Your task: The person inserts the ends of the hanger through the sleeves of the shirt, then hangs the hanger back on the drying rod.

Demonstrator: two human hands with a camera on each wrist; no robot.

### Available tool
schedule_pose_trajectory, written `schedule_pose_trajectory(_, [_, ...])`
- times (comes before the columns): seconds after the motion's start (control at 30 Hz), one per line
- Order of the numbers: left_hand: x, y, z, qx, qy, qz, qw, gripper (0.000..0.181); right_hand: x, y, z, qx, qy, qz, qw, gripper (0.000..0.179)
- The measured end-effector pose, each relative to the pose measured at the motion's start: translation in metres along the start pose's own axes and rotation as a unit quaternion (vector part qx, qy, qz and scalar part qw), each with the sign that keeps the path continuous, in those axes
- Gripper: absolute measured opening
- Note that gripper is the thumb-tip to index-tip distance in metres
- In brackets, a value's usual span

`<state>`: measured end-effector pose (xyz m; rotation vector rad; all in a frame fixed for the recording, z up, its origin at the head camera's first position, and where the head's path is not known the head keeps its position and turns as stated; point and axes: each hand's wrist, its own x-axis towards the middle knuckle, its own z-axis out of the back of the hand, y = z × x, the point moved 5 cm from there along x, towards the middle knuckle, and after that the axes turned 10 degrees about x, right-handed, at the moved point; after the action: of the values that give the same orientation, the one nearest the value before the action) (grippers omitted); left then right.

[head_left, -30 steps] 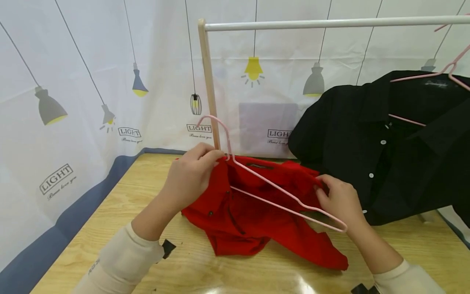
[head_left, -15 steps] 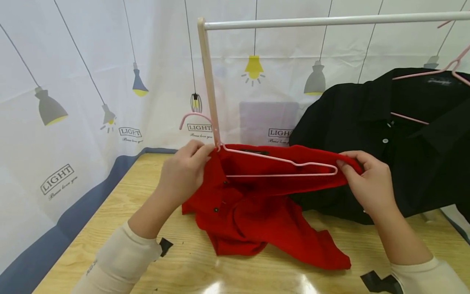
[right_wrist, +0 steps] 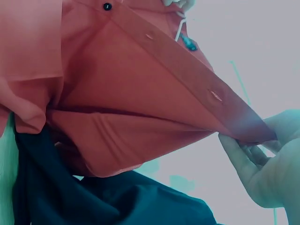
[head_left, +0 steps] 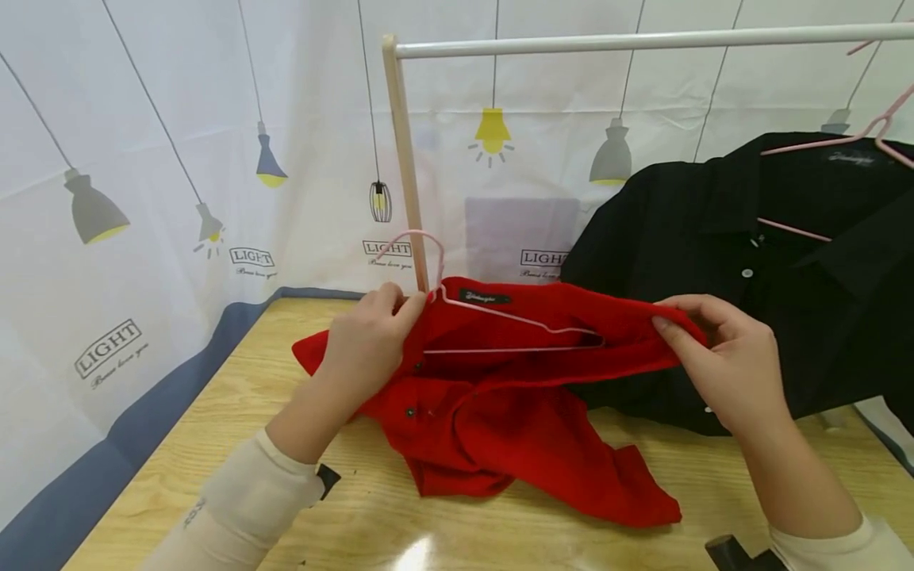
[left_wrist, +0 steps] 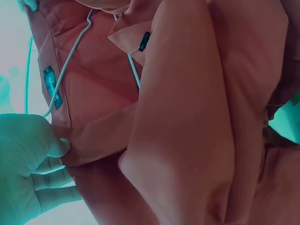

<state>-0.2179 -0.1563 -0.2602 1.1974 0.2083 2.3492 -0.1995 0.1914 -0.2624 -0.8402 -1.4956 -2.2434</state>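
A red shirt [head_left: 535, 444] with dark buttons lies partly on the table, its collar end lifted. My left hand [head_left: 371, 337] pinches the collar by the neck of a pink hanger [head_left: 514, 349]. The hook rises above that hand, and the hanger's right arm lies inside the opened neck; its left part is hidden behind the hand and cloth. My right hand [head_left: 735, 365] pinches the shirt's edge between thumb and fingers and stretches it rightward. In the right wrist view the buttonhole strip [right_wrist: 187, 79] runs taut to the right fingers. A black label [left_wrist: 52, 89] shows inside the collar.
Behind stands a rack with a wooden post [head_left: 405, 166] and a white rail [head_left: 643, 40]. A black shirt [head_left: 664, 301] on another pink hanger hangs at the right, close behind my right hand. The wooden table [head_left: 250, 381] meets a lamp-print cloth [head_left: 178, 103] at the back and left.
My right hand has moved right, spreading the shirt's edge. The hanger's right end, outside the shirt at first, has swung up and now sits inside the neck opening. My left hand kept its grip.
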Motion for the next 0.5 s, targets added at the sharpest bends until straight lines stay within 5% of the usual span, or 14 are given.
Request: schedule_pose_trajectory(0.5, [-0.003,-0.002,-0.002,0.005,0.026,0.035,0.9990,0.021,-0.020,0.029,-0.023,-0.041,0.056,0.104,0.9922,0.033])
